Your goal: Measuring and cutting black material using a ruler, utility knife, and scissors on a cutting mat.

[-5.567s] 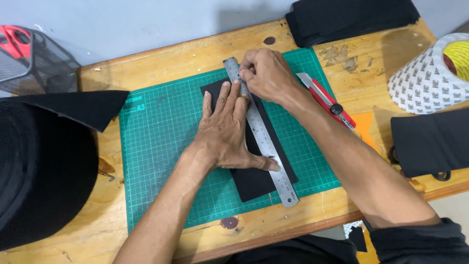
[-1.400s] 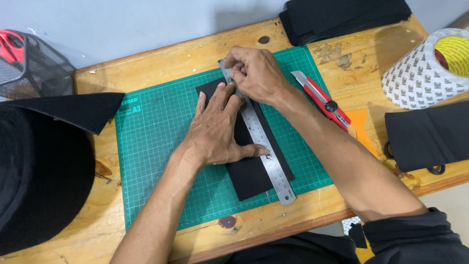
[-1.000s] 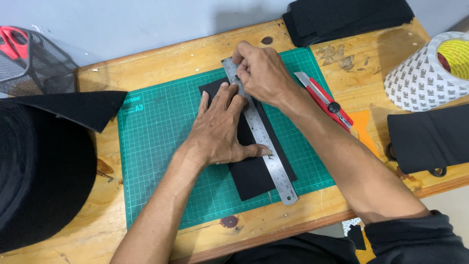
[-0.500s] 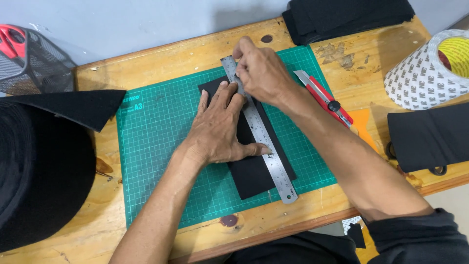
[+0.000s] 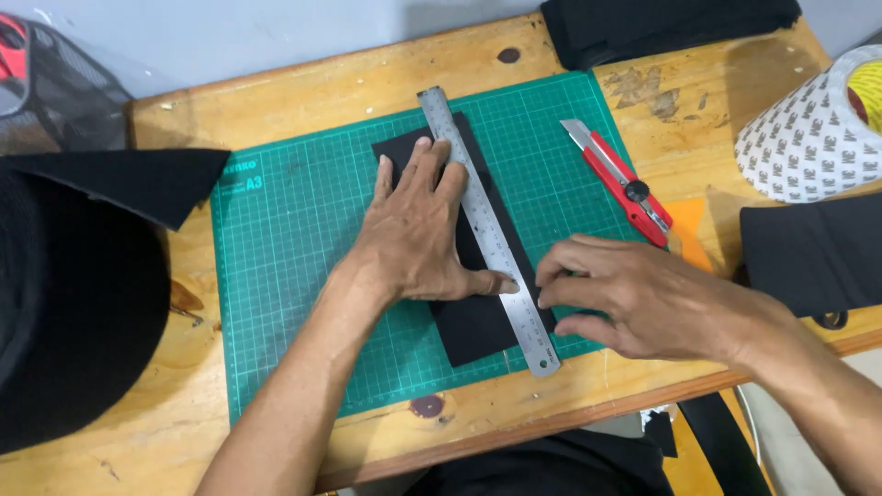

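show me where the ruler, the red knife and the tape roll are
ruler [image 5: 459, 170], head view, upper bare part of the metal strip.
red knife [image 5: 617, 179], head view, middle of the red handle.
tape roll [image 5: 808, 138], head view, patterned white side.

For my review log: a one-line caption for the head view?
Left hand pins steel ruler on black sheet; right hand at its lower edge.

1 head-worn camera is looking steeply down from close above the wooden bench [image 5: 367, 87], facing away from the wearer; the green cutting mat [image 5: 303, 266] is filling the middle of its view.
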